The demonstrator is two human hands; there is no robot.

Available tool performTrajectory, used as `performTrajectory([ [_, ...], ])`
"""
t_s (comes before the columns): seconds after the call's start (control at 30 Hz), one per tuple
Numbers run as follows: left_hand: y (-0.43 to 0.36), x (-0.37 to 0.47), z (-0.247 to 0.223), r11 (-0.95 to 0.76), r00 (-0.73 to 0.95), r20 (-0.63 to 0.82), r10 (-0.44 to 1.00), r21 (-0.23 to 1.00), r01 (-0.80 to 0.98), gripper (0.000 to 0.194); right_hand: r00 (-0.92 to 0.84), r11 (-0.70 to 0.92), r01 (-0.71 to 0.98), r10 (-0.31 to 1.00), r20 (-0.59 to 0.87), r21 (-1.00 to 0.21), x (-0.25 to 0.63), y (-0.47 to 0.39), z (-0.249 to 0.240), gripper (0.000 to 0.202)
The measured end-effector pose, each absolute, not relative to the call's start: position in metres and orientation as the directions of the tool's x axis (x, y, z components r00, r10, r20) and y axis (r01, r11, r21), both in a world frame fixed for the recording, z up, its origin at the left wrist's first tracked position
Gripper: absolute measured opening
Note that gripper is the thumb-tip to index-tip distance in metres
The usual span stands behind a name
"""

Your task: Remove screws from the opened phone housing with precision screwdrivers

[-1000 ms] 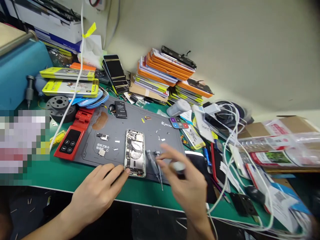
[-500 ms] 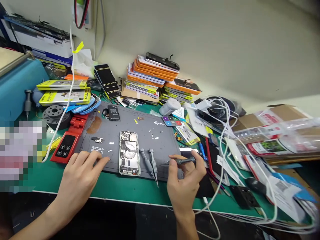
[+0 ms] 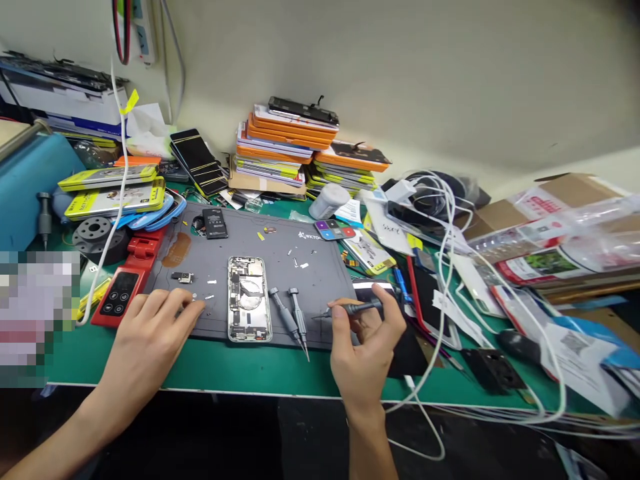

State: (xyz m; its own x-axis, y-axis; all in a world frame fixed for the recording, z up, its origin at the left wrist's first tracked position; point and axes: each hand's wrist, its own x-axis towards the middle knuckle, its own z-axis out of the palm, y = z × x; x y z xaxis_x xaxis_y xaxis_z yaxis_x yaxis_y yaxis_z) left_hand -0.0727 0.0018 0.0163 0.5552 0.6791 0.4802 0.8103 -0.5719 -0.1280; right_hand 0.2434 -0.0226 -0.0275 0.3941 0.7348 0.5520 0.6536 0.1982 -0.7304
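An opened smartphone (image 3: 249, 300) lies on the grey repair mat (image 3: 320, 313) with its inner parts showing. My left hand (image 3: 155, 333) is over the mat's left front edge, fingers curled together beside small loose parts (image 3: 211, 282); whatever its fingertips pinch, if anything, is hidden. On the right, my right hand (image 3: 367, 347) is closed around a dark precision screwdriver (image 3: 363, 307), its tip pointing left above the mat. Two more grey screwdrivers (image 3: 293, 317) lie side by side just right of the phone. A black battery (image 3: 216, 223) and a small camera-like part (image 3: 183, 277) rest farther left.
A red device with a touch panel (image 3: 120, 293) borders the mat's left side. Stacked orange and yellow boxes (image 3: 287, 137) stand against the wall. White cables (image 3: 450, 267) loop down on the right, near cartons (image 3: 540, 207). The green table's front edge (image 3: 225, 393) runs below my hands.
The whole view has shifted, so most things appear slightly left. My left hand has drawn back a little from the phone. The screwdriver stays in my right hand.
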Motion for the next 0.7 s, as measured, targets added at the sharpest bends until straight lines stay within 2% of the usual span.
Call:
performTrajectory([
  [0.1, 0.0, -0.074, 0.019, -0.607, 0.571, 0.497, 0.654, -0.106, 0.788, 0.031, 0.413, 0.161, 0.641, 0.751, 0.515, -0.75, 0.244, -0.023, -0.027, 0.061],
  [0.3, -0.001, -0.074, 0.021, -0.67, 0.649, 0.455, 0.609, -0.141, 0.728, 0.046, 0.42, 0.172, 0.612, 0.757, 0.501, -0.772, 0.244, -0.022, -0.027, 0.059],
  [0.43, -0.005, -0.077, 0.018, -0.689, 0.66, 0.458, 0.595, -0.131, 0.712, 0.047, 0.422, 0.168, 0.608, 0.759, 0.496, -0.776, 0.245, -0.024, -0.028, 0.061],
  [0.7, -0.013, -0.086, 0.007, -0.687, 0.619, 0.461, 0.636, -0.029, 0.726, 0.043, 0.421, 0.189, 0.587, 0.759, 0.496, -0.787, 0.246, -0.024, -0.027, 0.06],
])
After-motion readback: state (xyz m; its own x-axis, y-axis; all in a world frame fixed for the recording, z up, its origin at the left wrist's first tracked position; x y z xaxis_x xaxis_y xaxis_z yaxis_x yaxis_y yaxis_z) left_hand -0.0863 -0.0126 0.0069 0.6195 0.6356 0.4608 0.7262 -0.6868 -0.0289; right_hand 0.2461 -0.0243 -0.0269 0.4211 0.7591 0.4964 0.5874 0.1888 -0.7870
